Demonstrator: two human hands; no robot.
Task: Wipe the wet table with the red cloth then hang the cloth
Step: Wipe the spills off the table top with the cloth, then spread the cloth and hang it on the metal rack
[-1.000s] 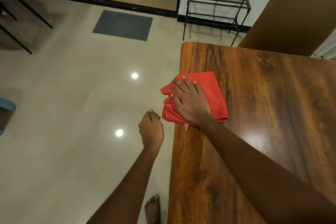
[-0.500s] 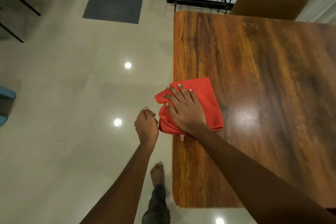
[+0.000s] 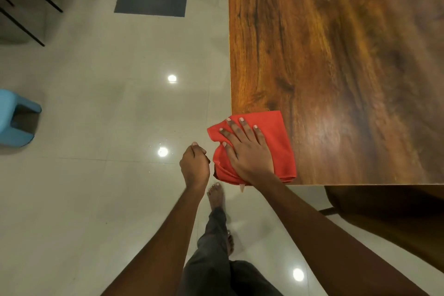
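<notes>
Right hand (image 3: 249, 151) pressing flat, fingers spread, on red cloth (image 3: 278, 142) at desk (image 3: 336, 67) corner; left hand (image 3: 195, 166) curling into an empty fist beside it.

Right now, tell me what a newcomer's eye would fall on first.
The red cloth, bright against the dark wooden table, lies at the table's near left corner, partly overhanging the edge. The right hand presses flat on it, while the left hand hangs curled and empty just beside the corner, over the pale glossy floor.
</notes>
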